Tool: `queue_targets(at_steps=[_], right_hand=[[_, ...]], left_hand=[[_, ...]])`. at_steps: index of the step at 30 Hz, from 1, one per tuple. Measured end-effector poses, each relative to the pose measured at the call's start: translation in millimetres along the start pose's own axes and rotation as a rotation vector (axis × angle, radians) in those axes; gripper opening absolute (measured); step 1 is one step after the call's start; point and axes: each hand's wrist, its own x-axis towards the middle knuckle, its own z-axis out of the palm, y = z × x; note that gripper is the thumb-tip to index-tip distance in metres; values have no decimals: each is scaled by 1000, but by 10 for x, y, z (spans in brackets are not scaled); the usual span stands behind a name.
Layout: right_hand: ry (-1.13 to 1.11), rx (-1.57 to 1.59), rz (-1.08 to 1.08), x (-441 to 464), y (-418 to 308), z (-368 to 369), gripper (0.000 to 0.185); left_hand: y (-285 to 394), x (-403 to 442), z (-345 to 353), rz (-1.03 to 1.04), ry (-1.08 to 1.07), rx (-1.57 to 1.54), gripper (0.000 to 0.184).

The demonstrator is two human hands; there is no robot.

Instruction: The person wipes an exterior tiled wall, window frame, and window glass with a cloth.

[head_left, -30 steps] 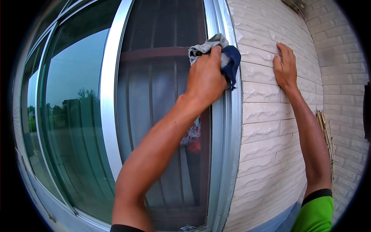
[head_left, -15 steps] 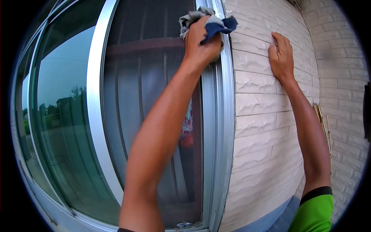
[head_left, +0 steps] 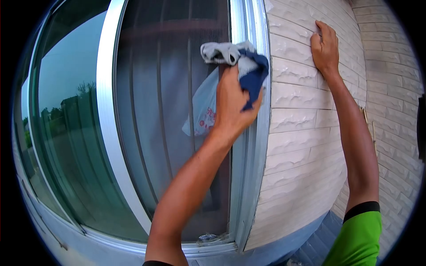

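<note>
My left hand (head_left: 236, 99) is closed around a crumpled grey and navy cloth (head_left: 254, 73), held against the right side of the silver window frame (head_left: 250, 146). Part of the cloth sticks out over the dark screen (head_left: 146, 111), and the fingertips are hidden behind it. Higher up on the right, my right hand (head_left: 326, 51) rests on the cream tiled wall (head_left: 295, 124). Its fingers are slightly bent with the thumb apart, and nothing is in it.
Green-tinted glass (head_left: 71, 146) reflects sky and trees at the left. Behind the screen are vertical bars and a pale hanging item with red print (head_left: 205, 117). Thin sticks (head_left: 373, 133) lean by the wall corner. A small clear object (head_left: 208, 238) lies on the sill.
My left hand has slid down the frame with the cloth, which hangs more spread out. My right hand stays on the wall. The view has shifted slightly.
</note>
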Motion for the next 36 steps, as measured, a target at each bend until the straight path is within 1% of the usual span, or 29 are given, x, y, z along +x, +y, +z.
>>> queue_targets(at_steps=[1, 4, 6, 7, 9, 11, 12, 16, 17, 18, 19, 20, 22, 24, 26, 28, 29, 31, 34, 35, 36], right_hand=[[9, -5, -16, -3, 20, 10, 42], [16, -12, -53, 7, 47, 15, 42], [14, -14, -55, 6, 66, 21, 42], [20, -14, -60, 4, 70, 27, 42], [20, -11, -60, 17, 91, 47, 42], [19, -7, -57, -11, 48, 14, 42], [31, -3, -67, -28, -12, -22, 38], [59, 5, -97, -38, -78, -58, 33], [55, 6, -92, -42, -67, -55, 33], [62, 3, -97, -45, -57, -48, 33], [69, 2, -102, -49, -48, -41, 34], [66, 6, -96, -52, -38, -35, 34], [70, 13, -89, -41, -35, -37, 34], [77, 16, -79, -37, -39, -42, 34], [81, 15, -67, -39, -71, -61, 35], [55, 21, -18, -40, -123, -84, 36], [54, 22, -15, -44, -110, -78, 36], [55, 17, -23, -45, -82, -53, 38], [73, -10, -21, -49, -72, -42, 37], [81, 5, -42, -42, -12, -15, 37], [52, -46, -130, 57, 349, 145, 42]], left_hand=[[42, -166, -59, -35, -43, 7, 20], [113, -734, -160, -89, -69, 26, 24], [170, -1154, -244, 40, -58, 115, 35], [192, -1376, -275, 33, -62, 116, 35], [239, -1811, -351, -399, -221, -87, 45], [346, -2203, -398, -439, -217, -89, 47], [408, -2382, -420, -472, -208, -96, 48], [581, -3038, -528, -490, -235, -38, 45], [519, -3279, -527, -595, -231, -102, 46], [515, -3345, -534, -698, -226, -166, 46], [489, -3376, -542, -633, -214, -158, 49], [497, -3312, -551, -638, -215, -152, 49], [537, -3092, -565, -565, -256, -64, 53], [565, -2718, -555, -543, -259, -89, 56], [551, -2295, -522, -443, -276, -49, 60], [566, -1886, -466, -327, -252, -1, 61], [533, -1734, -426, -329, -255, 1, 61], [464, -1464, -344, -240, -187, -21, 57], [340, -1151, -281, -186, -159, 31, 51], [233, -1216, -208, -317, -109, -97, 51], [134, -1292, -153, -444, -53, -224, 50]])
